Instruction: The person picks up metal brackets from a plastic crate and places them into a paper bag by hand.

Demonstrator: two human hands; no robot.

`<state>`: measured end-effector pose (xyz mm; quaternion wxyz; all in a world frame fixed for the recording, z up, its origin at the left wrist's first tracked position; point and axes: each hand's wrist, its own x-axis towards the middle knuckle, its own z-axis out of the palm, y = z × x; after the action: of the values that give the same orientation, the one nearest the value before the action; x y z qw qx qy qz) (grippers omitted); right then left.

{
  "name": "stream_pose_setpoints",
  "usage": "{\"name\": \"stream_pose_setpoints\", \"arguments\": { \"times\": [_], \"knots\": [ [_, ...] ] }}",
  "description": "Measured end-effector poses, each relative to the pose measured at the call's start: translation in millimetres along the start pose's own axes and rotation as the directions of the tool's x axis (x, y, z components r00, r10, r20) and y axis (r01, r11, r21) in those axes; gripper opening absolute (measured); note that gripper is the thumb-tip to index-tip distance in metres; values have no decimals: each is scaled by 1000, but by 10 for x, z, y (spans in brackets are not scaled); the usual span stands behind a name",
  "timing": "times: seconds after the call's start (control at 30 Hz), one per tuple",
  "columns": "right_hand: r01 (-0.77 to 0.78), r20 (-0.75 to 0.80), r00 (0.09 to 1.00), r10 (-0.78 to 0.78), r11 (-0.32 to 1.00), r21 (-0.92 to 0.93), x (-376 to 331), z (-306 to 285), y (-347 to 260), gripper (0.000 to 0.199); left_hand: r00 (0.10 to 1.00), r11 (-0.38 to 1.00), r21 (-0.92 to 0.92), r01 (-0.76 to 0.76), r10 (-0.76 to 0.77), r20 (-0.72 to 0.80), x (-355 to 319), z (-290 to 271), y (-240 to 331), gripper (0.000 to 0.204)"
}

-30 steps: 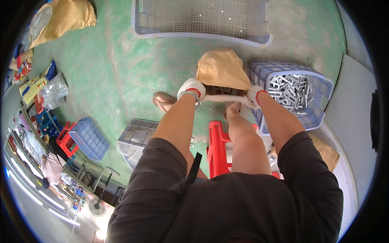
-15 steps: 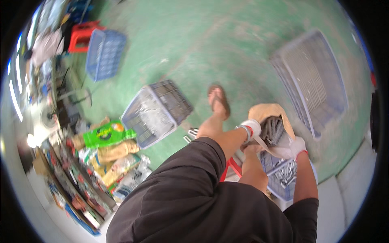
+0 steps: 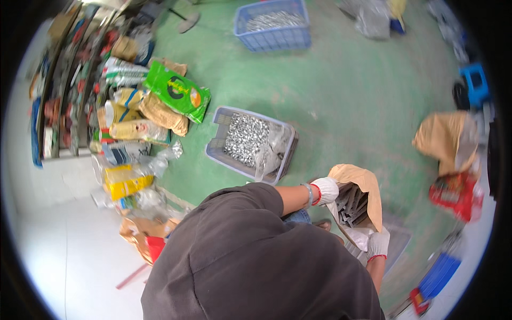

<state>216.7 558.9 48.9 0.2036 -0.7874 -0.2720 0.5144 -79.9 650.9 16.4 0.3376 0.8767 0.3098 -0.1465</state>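
Observation:
A brown paper sack [image 3: 368, 186] with its mouth open hangs between my hands, at the right of the view. Inside lie several long grey metal pieces [image 3: 351, 205]. My left hand [image 3: 324, 190], in a white knit glove with a red cuff, is closed on the sack's left rim. Gloved the same way, my right hand [image 3: 378, 242] grips the near right corner, where whitish lining shows. Part of a grey crate [image 3: 399, 246] shows below and beside the right hand; what it contains is hidden.
On the green floor ahead stands a crate [image 3: 210, 150] of small shiny metal parts and clear plastic. A blue crate [image 3: 272, 40] of metal parts is farther off. Stuffed sacks [image 3: 165, 114] and a loaded shelf [image 3: 66, 90] line the left; a paper bag [image 3: 440, 138] stands right.
My view has swung to the left, so the shelf and sacks sit higher in the picture. Both hands keep hold of the sack, and the blue crate of shiny parts beneath it is out of sight.

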Motion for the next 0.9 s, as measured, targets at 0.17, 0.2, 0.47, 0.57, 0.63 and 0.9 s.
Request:
{"name": "stream_pose_setpoints", "arguments": {
  "times": [0.17,0.2,0.47,0.57,0.63,0.9],
  "knots": [
    [327,195,937,-288,922,-207,871,231,-1691,32,906,941,-120,315,-336,-259,-165,-1004,-660,20],
    [356,247,917,-313,922,-154,980,347,-2012,32,859,886,-277,373,-442,-259,-269,-1280,-818,20],
    [586,573,728,-377,776,-233,1716,1789,-4607,18,312,98,-991,-89,-942,-121,-699,-2141,-1934,16],
    [680,656,651,-382,677,-280,1899,2500,-5262,19,183,133,-978,-162,-970,-162,-829,-2116,-2381,17],
    [682,703,616,-355,687,-251,1698,3062,-5666,17,141,-112,-958,-264,-987,77,-986,-2179,-2703,19],
    [706,843,528,-102,604,-370,2301,5105,-6263,23,42,247,-886,393,-967,-251,-1789,-2027,-4300,21]
  ]
}}
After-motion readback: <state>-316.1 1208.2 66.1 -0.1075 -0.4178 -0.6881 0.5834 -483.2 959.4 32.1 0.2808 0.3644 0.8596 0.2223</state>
